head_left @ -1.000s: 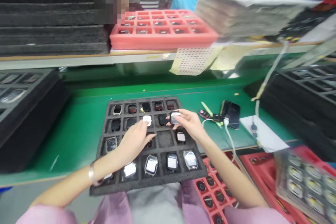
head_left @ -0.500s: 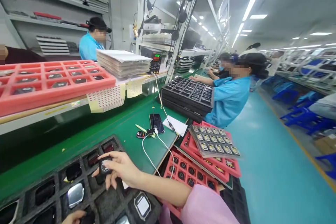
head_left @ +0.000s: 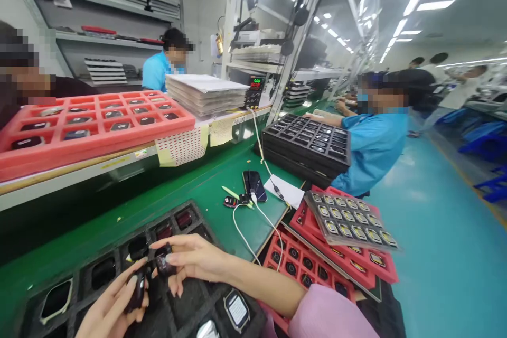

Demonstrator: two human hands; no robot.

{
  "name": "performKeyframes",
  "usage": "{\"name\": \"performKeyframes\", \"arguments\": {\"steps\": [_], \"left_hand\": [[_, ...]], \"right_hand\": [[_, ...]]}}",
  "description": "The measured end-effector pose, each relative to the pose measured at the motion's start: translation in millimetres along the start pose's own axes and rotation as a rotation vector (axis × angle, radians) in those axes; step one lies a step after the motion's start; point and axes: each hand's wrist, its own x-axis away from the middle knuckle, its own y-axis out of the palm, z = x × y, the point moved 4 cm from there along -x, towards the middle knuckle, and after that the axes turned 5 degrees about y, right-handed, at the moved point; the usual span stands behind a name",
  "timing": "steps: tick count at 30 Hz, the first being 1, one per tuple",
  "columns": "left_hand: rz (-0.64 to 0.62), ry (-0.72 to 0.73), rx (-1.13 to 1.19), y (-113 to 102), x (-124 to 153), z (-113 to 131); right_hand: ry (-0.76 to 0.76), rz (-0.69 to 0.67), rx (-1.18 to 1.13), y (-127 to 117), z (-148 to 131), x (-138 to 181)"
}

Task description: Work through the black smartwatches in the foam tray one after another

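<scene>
My left hand (head_left: 109,303) pinches a dark, glossy smartwatch body (head_left: 138,288) on its edge, above the black foam tray (head_left: 186,303). Just beside it, my right hand (head_left: 200,259) grips another dark smartwatch body (head_left: 164,264) between thumb and fingers. The two pieces are close together; whether they touch I cannot tell. In the tray's compartments lie a watch with a white label (head_left: 237,310), a silvery piece (head_left: 207,329), a pale-framed watch (head_left: 57,300) and several dark ones. My hands hide the tray's middle.
On the green bench lie a phone (head_left: 254,186) with white cables and a small red-black device (head_left: 230,201). Red trays (head_left: 291,259) and a clear tray of parts (head_left: 348,216) are stacked at right. A co-worker (head_left: 372,137) sits beyond black trays (head_left: 307,140).
My left hand has risen from the lower edge, bringing a dark watch body up beside my right hand. The watch in my right hand has turned. The camera view has swung left.
</scene>
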Motion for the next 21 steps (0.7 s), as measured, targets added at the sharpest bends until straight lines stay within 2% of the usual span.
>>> {"name": "performKeyframes", "arguments": {"steps": [3,5,8,14,21], "left_hand": [[-0.061,0.042,-0.060,7.8,2.0,-0.9],[-0.107,0.150,-0.179,10.8,3.3,3.5],[-0.168,0.219,-0.352,13.4,3.2,7.3],[-0.115,0.410,-0.551,8.6,0.0,11.6],[-0.117,0.503,-0.656,8.5,3.7,13.6]], "right_hand": [[0.057,0.009,-0.025,-3.9,5.2,-0.7],[0.065,0.023,-0.024,-5.8,7.8,-1.9],[0.044,0.047,-0.001,-8.0,8.3,-5.7],[0.045,0.063,0.024,-10.2,6.2,-14.7],[0.045,0.112,0.037,-10.5,5.2,-16.7]]}}
